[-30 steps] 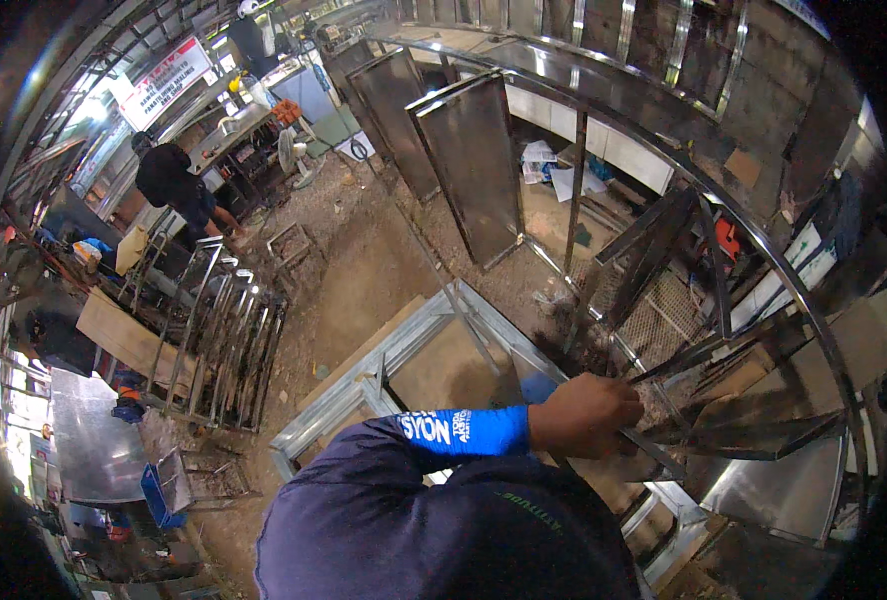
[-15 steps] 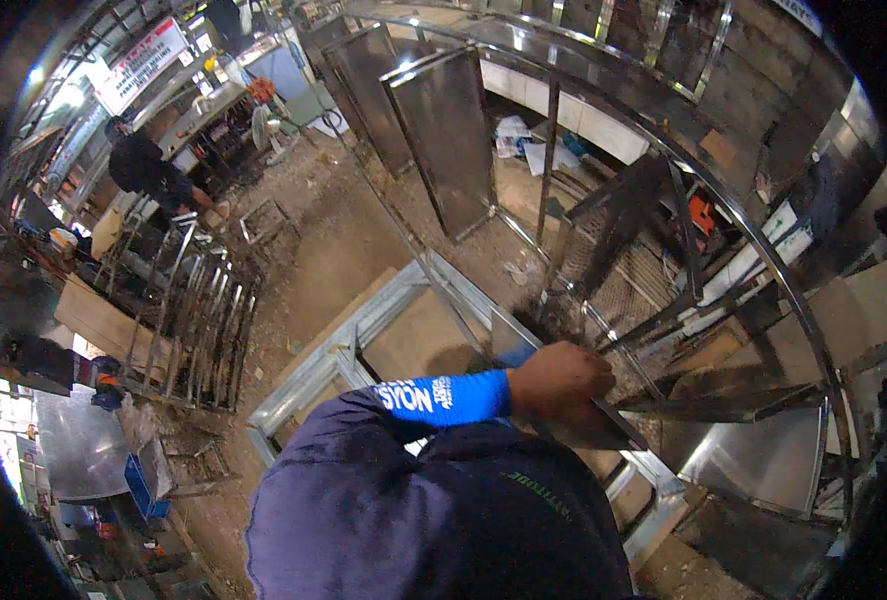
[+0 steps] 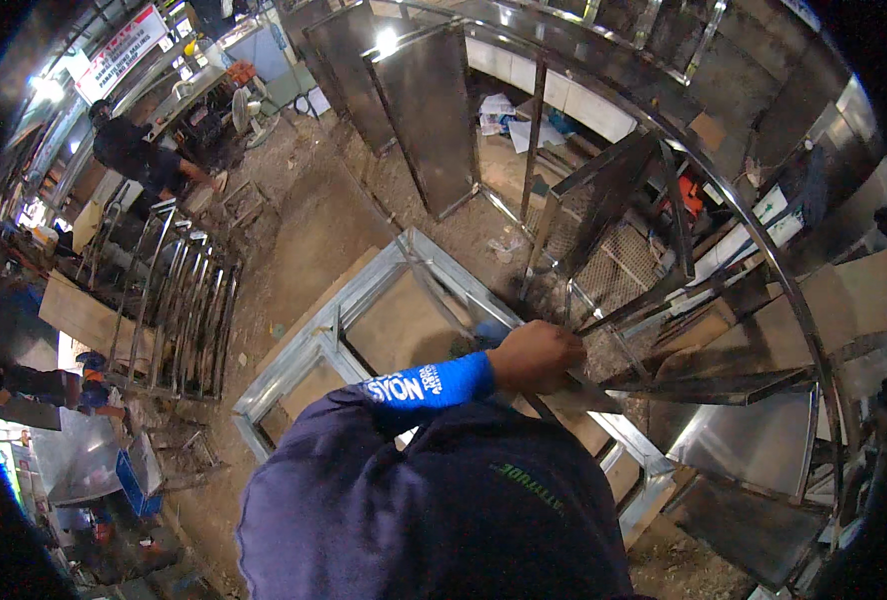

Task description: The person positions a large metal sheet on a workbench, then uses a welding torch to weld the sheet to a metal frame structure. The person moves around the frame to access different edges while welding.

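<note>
My left arm, in a dark sleeve with a blue cuff, reaches across to the right. At its end my left hand (image 3: 538, 355) is closed, knuckles up, over the right side of a silvery metal frame (image 3: 364, 283) with crossbars. A dark flat metal strip (image 3: 600, 396) sticks out from beneath the hand, which seems to grip it; the fingertips are hidden. Under the frame lies a brown board (image 3: 392, 312). Something blue (image 3: 490, 331) shows just beyond the wrist, too blurred to name. My right hand is out of sight behind my body and sleeve.
Dark framed panels (image 3: 426, 118) stand ahead. A long curved metal tube (image 3: 754, 232) sweeps along the right, over leaning sheets (image 3: 749, 445). At left stands a rack of metal bars (image 3: 179, 310). A person (image 3: 129, 150) bends at a far bench; another person's legs (image 3: 39, 383) show at left.
The view has shifted slightly, so the surroundings sit a little to the left and higher. My left hand stays closed over the frame's right side, with less of the strip showing.
</note>
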{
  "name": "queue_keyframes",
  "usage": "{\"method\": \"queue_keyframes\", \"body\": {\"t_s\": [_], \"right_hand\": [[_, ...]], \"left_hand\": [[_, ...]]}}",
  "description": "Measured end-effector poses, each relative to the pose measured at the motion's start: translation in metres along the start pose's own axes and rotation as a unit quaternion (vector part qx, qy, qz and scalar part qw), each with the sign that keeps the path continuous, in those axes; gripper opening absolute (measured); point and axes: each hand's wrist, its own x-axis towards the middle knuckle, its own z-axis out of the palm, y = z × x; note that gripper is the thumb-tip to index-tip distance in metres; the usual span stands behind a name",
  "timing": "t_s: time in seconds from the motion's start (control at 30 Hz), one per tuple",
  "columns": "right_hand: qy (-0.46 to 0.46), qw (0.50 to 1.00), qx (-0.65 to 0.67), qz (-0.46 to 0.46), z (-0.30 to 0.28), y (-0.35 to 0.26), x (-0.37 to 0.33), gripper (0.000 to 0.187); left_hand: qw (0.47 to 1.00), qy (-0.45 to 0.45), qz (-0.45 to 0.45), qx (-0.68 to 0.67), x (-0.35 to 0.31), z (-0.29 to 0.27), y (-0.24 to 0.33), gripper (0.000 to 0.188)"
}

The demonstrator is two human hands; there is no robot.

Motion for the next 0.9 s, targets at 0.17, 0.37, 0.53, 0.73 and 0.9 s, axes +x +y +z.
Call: {"method": "queue_keyframes", "body": {"t_s": [0.17, 0.37, 0.53, 0.73, 0.9], "right_hand": [[0.005, 0.999, 0.03, 0.034, -0.02, -0.028, 0.001, 0.057], [-0.28, 0.939, 0.173, 0.102, 0.096, 0.0, -0.06, 0.055], [-0.304, 0.942, 0.145, -0.014, 0.161, -0.004, -0.15, 0.042], [-0.402, 0.91, 0.1, -0.029, 0.142, -0.105, -0.199, 0.034], [-0.401, 0.858, 0.202, -0.25, 0.193, -0.123, -0.206, 0.035]], "left_hand": [[0.999, -0.003, 0.029, -0.024, -0.001, 0.021, -0.004, 0.033], [0.996, -0.041, 0.072, -0.013, 0.023, 0.038, 0.004, 0.031], [0.993, -0.02, 0.12, -0.01, 0.034, 0.042, -0.005, 0.028], [0.989, -0.028, 0.143, -0.001, 0.029, 0.051, -0.021, 0.029], [0.97, 0.119, 0.206, 0.041, 0.024, 0.052, -0.034, 0.029]]}}
